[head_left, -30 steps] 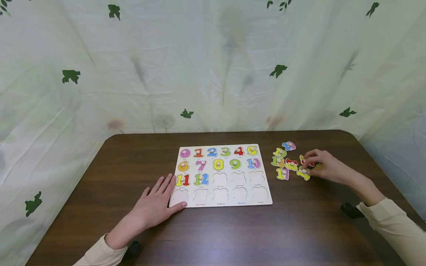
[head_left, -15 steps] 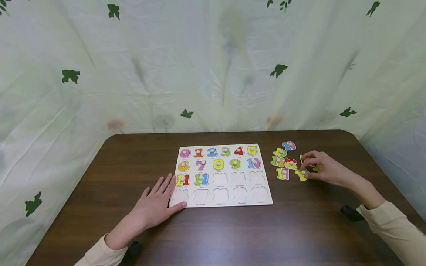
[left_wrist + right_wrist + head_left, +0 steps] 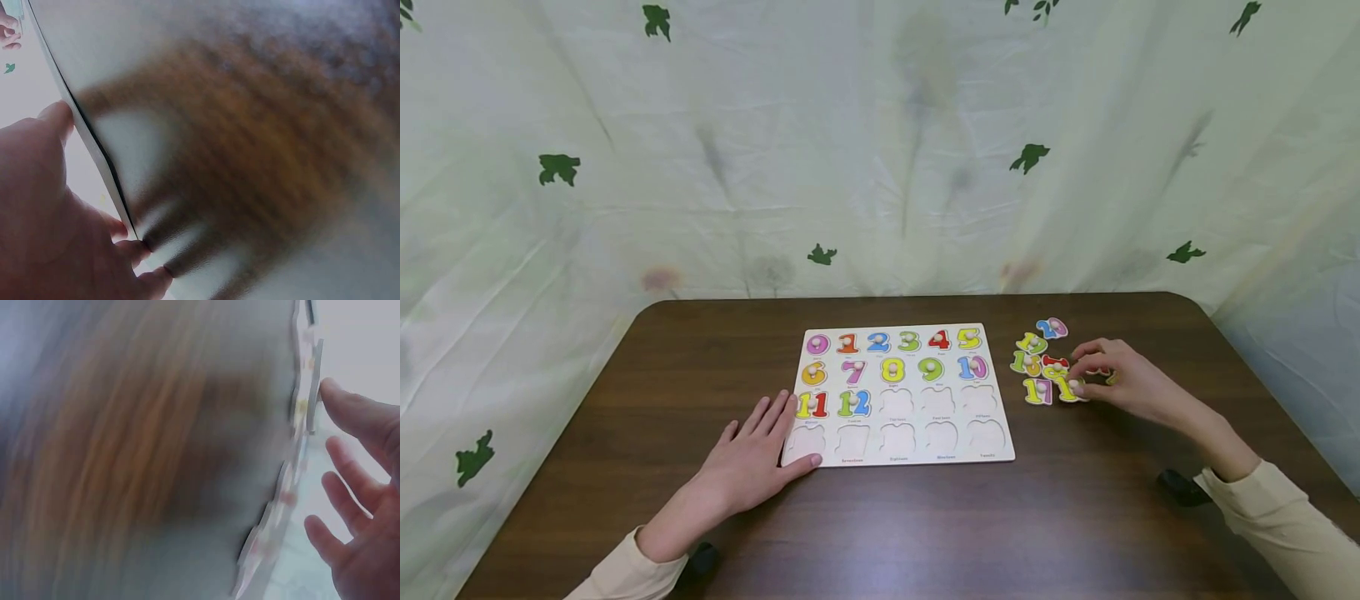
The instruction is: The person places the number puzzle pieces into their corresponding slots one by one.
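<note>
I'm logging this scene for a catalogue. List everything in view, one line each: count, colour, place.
puzzle board: one, white, table centre, numbers 0 to 12 seated, eight slots bare.
loose number pieces: a cluster, count unclear, mixed colours, right of the board.
table: one, dark brown wood.
cloth backdrop: one, pale with green leaf prints, behind.
left hand: flat, resting on the board's near left corner.
right hand: fingers on a yellow piece.

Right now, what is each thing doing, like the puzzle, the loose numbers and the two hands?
Puzzle board: flat on the table, numbers 0 to 12 in, eight slots empty.
Loose number pieces: clustered right of the board.
Yellow piece: on the table, touched by the right hand.
Left hand: flat, fingers straight, resting on the board's corner.
</note>
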Motion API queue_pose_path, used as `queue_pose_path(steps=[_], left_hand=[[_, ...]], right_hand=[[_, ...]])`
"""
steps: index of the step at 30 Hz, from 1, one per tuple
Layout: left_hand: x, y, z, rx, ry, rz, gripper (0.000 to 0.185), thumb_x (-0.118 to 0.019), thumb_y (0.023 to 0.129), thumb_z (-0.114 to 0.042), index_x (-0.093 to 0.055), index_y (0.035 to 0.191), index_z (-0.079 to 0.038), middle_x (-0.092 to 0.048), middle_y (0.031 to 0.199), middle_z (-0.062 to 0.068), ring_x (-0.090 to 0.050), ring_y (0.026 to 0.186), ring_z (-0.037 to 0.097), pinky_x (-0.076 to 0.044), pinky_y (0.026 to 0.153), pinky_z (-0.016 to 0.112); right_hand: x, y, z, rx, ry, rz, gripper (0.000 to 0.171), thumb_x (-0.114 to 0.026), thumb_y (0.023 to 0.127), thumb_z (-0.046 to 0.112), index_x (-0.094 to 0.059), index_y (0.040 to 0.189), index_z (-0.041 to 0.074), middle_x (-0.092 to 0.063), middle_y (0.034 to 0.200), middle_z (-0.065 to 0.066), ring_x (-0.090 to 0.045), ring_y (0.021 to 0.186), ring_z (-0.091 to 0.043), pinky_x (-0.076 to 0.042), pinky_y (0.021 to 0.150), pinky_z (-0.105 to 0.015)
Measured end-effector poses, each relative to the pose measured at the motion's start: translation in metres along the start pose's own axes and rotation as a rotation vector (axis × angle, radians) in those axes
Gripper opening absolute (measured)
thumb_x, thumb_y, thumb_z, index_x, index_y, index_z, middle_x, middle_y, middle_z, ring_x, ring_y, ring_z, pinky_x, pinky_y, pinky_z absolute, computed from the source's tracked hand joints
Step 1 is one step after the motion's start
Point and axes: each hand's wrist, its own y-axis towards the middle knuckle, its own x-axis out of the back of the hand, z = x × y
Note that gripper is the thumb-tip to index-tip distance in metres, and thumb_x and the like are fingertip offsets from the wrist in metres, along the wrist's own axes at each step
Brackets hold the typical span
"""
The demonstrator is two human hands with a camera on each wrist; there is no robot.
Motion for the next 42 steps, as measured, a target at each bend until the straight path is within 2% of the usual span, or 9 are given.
queue_pose_path(steps=[4,12,16,19,24,29,34,42], left_hand=[[0.001,-0.001,-0.001,0.0,-0.002,-0.001,0.103,-0.043,0.087,-0.078,-0.02,0.157,-0.007,-0.019,0.162,0.015,-0.016,0.147,0.038,-0.021,0.105,0.07],[-0.003,0.0,0.002,0.003,-0.01,-0.002,0.104,-0.043,0.086,-0.079,-0.02,0.157,-0.007,-0.018,0.162,0.015,-0.016,0.147,0.038,-0.02,0.106,0.07],[-0.004,0.0,0.002,0.004,-0.014,0.0,0.104,-0.044,0.086,-0.079,-0.02,0.157,-0.007,-0.018,0.162,0.015,-0.015,0.147,0.038,-0.019,0.106,0.07],[-0.002,0.0,0.001,0.007,-0.02,0.005,0.104,-0.044,0.086,-0.078,-0.02,0.157,-0.008,-0.018,0.162,0.014,-0.015,0.147,0.037,-0.019,0.106,0.069],[0.001,-0.001,-0.001,0.005,-0.018,0.013,0.102,-0.044,0.087,-0.077,-0.02,0.158,-0.007,-0.018,0.162,0.014,-0.015,0.147,0.037,-0.019,0.106,0.069],[0.002,-0.001,-0.001,0.002,-0.002,0.007,0.102,-0.044,0.087,-0.077,-0.019,0.158,-0.008,-0.018,0.162,0.014,-0.016,0.147,0.037,-0.02,0.106,0.069],[0.002,-0.001,-0.001,0.006,-0.002,0.009,0.102,-0.045,0.087,-0.076,-0.019,0.158,-0.007,-0.019,0.162,0.015,-0.016,0.147,0.038,-0.02,0.106,0.07],[0.005,-0.002,-0.003,0.002,-0.012,0.006,0.102,-0.046,0.087,-0.076,-0.02,0.157,-0.006,-0.019,0.161,0.016,-0.017,0.146,0.039,-0.02,0.105,0.07]], right_hand=[[-0.005,0.005,0.01,0.027,0.02,-0.017,0.013,-0.08,0.083,0.014,-0.074,0.091,0.023,-0.061,0.114,-0.009,-0.049,0.106,-0.025,-0.045,0.079,-0.047],[-0.016,0.018,0.031,0.079,0.014,-0.068,0.016,-0.081,0.081,0.01,-0.073,0.091,0.02,-0.062,0.114,-0.011,-0.05,0.107,-0.028,-0.04,0.084,-0.041],[-0.022,0.024,0.041,0.061,0.032,-0.094,0.015,-0.081,0.081,0.009,-0.074,0.091,0.018,-0.061,0.116,-0.013,-0.049,0.109,-0.03,-0.04,0.084,-0.041],[-0.026,0.029,0.049,0.03,0.067,-0.091,0.014,-0.08,0.082,0.01,-0.074,0.092,0.018,-0.059,0.12,-0.015,-0.048,0.114,-0.032,-0.044,0.083,-0.045],[-0.033,0.038,0.062,0.034,0.091,-0.078,0.014,-0.08,0.082,0.008,-0.075,0.092,0.017,-0.058,0.122,-0.015,-0.048,0.116,-0.031,-0.047,0.082,-0.05],[-0.043,0.047,0.074,0.04,0.106,-0.088,0.014,-0.081,0.081,0.009,-0.075,0.091,0.017,-0.056,0.123,-0.011,-0.047,0.114,-0.027,-0.044,0.085,-0.046],[-0.056,0.054,0.086,0.105,0.119,-0.126,0.016,-0.082,0.081,0.011,-0.075,0.094,0.017,-0.057,0.123,-0.012,-0.049,0.115,-0.029,-0.041,0.088,-0.045],[-0.071,0.069,0.107,0.125,0.148,-0.101,0.013,-0.082,0.081,0.013,-0.075,0.09,0.02,-0.058,0.123,-0.011,-0.048,0.116,-0.028,-0.041,0.088,-0.044]])
